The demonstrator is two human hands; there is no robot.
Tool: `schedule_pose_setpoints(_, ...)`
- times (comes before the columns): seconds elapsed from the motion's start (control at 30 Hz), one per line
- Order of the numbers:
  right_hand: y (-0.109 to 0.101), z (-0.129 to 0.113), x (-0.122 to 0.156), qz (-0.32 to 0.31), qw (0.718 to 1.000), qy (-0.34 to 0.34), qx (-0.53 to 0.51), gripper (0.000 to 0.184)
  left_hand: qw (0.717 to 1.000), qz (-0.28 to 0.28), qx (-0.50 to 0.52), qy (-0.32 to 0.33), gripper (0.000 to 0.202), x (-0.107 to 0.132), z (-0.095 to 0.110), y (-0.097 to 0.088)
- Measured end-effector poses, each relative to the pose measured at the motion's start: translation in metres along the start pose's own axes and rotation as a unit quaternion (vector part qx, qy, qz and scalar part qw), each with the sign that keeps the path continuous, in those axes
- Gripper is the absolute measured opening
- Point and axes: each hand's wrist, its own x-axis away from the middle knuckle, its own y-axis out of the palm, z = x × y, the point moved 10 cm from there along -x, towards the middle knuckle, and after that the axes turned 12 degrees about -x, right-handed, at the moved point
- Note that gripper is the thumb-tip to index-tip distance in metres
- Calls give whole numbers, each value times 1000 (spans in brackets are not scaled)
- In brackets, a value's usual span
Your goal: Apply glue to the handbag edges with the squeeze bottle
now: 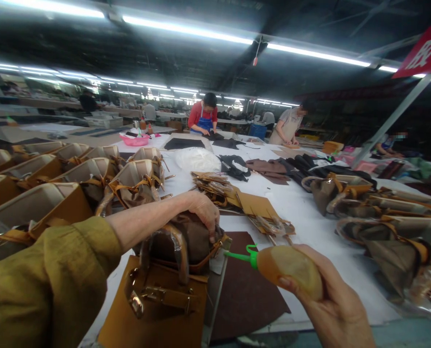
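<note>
In my right hand is a squeeze bottle of yellowish-brown liquid, its fingers wrapped round it. The bottle lies nearly level, and its green nozzle points left, with the tip close to the edge of a handbag. My left hand reaches over this brown and tan handbag, fingers bent down and gripping its far right side. The handbag's plastic-wrapped handle stands toward me, above a tan panel with a buckled strap. Beneath the nozzle lies a dark brown sheet.
Rows of open tan handbags stand on the left, and more handbags lie on the right. Beyond my hands are tan strapped pieces, a white plastic bag and a pink basket. Co-workers stand at the far side.
</note>
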Motion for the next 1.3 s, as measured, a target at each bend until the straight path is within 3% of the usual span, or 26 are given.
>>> schedule_pose_setpoints(0.13, -4, 0, 0, 20, 1000, 20, -1, 40, 1000, 14, -12, 5, 23, 1, 4, -4)
schedule_pose_setpoints(0.33, 4, -14, 2, -57, 992, -99, 46, 34, 999, 29, -21, -1, 38, 2, 2, -6)
schedule_pose_setpoints(0.43, 8, -13, 6, -78, 990, -107, 46, 33, 999, 34, -27, -9, 37, 4, 1, -7)
schedule_pose_setpoints(0.73, 21, -5, 23, -102, 991, -88, 16, 34, 996, 64, -57, -26, 29, 6, -1, -10)
schedule_pose_setpoints(1.03, 42, 24, 48, -174, 983, 40, -52, 30, 995, 76, -57, -19, 27, 5, -3, -8)
schedule_pose_setpoints(1.3, 39, 43, 62, -176, 984, 38, -6, 43, 993, 95, -70, -15, 27, 23, 6, -21)
